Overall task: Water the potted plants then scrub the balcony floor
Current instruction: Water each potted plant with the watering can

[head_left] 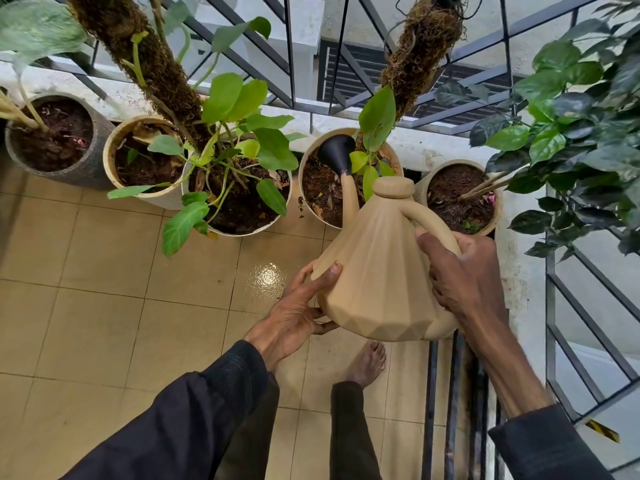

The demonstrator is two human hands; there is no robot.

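The right hand [464, 271] and the left hand [298, 310] hold the watering can [377, 271] up, with its black spout [337, 150] over the soil of the pot [302, 168] at 12 o'clock. If the can tips too fast, water may splash past the pot. The floor [265, 275] at 9 o'clock from the can looks wet and shiny, so the bare foot [369, 362] might slip. The right hand's fingers curl round the handle [426, 211]. The left hand is spread wide, propping up the can's low side.
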